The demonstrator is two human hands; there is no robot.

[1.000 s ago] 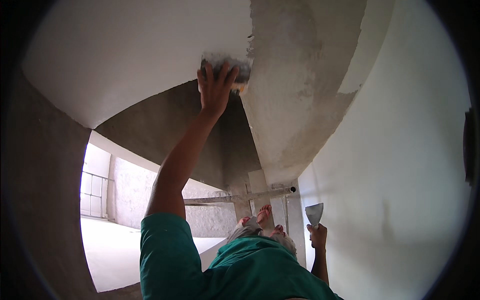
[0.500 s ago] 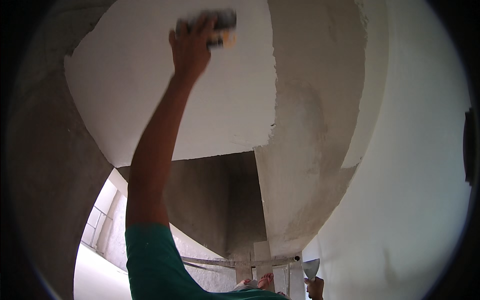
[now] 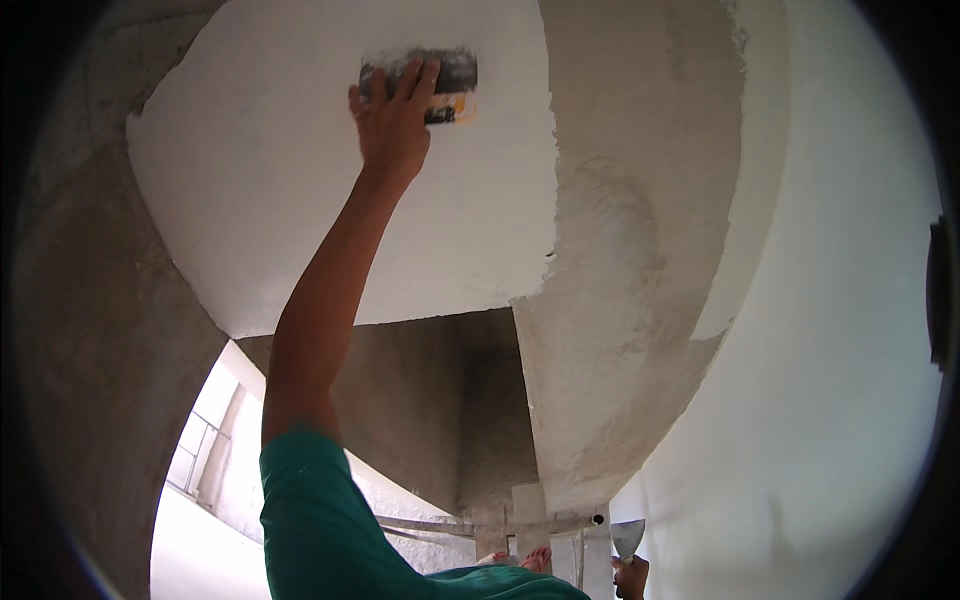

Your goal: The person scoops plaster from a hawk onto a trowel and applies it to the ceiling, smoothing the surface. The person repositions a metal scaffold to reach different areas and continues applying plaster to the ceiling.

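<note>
My left hand [image 3: 393, 135] is raised at the end of an outstretched arm, holding a wide putty knife [image 3: 455, 72]. Its dark, smeared blade lies against a white-coated patch [image 3: 450, 220], with my fingers spread over the blade's back. A black and yellow handle [image 3: 450, 108] shows beside the palm. Low on the right, my right hand [image 3: 630, 577] grips a smaller scraper [image 3: 627, 538] by its handle. That scraper's flared grey blade points up, away from the white patch. Whether any filler sits on either blade, I cannot tell.
Bare grey plaster [image 3: 640, 230] borders the white patch on the right, beyond a ragged edge. A smooth white wall [image 3: 820, 400] curves along the far right. Below are a dark recess [image 3: 430, 400], a horizontal metal pole [image 3: 550, 524] and my bare foot [image 3: 537, 559] on a narrow board.
My left hand and the wide putty knife have moved down in the picture and slightly right across the white patch. My right hand and the scraper have hardly moved.
</note>
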